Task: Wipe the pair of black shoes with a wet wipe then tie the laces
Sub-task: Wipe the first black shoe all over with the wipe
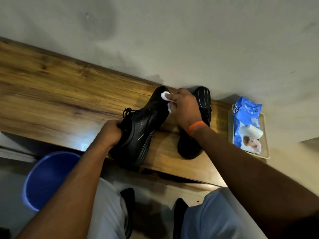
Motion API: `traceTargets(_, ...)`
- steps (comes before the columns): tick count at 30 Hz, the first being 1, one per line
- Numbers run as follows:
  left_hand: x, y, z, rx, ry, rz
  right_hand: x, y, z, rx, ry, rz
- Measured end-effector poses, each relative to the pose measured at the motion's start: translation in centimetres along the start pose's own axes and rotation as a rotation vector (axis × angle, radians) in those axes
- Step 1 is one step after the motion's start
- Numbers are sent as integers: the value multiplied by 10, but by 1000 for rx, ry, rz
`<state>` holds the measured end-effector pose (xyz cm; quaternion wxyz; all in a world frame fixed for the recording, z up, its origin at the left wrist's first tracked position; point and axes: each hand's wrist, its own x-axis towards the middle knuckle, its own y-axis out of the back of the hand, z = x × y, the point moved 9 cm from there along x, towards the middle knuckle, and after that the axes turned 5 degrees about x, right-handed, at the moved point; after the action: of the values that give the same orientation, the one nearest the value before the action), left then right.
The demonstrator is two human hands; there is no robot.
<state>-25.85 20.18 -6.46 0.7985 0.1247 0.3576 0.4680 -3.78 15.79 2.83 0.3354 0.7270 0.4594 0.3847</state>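
wiping is under way: the left hand [110,133] grips the heel of the near glossy black leather shoe [138,128] on the wooden shelf [51,94]; the right hand [185,109] presses a crumpled white wet wipe [165,96] on its toe; the 2nd black shoe [203,104] lies just beside, its wiping and both laces seemingly left.

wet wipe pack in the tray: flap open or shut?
Open. On the blue wet wipe pack in the clear plastic tray, the white flap is peeled back and stands up.

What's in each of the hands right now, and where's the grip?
Left hand grips the shoe at its heel opening; right hand pinches the wet wipe against the toe.
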Motion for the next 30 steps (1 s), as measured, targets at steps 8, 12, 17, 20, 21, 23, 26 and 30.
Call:
traceTargets(8, 4, -2, -10, -147, 84, -26, -58, -8, -59, 180, 222, -31)
traceTargets(12, 1, -5, -8, -168, 87, -32, -60, -6, -46, 213, 169, 18)
traceTargets(17, 1, -7, -9, -193, 113, -37, -64, -13, -55, 251, 162, -3)
traceTargets(20, 1, -4, -9, -152, 117, -29, -100, -20, -95, 276, 441, -100)
traceTargets(21, 1, -4, -8, -137, 114, -24, -109, -22, -101, 276, 515, -128)
traceTargets(23, -1, -4, -6, -138, 109, -33, -111, -22, -101, 237, 592, -166)
traceTargets(26, -3, -8, -7, -230, 118, -58, -81, -18, -69, 171, 457, -108)
traceTargets(30, -5, -9, -8, -308, 148, -52, -47, -6, -44, 155, 286, -22)
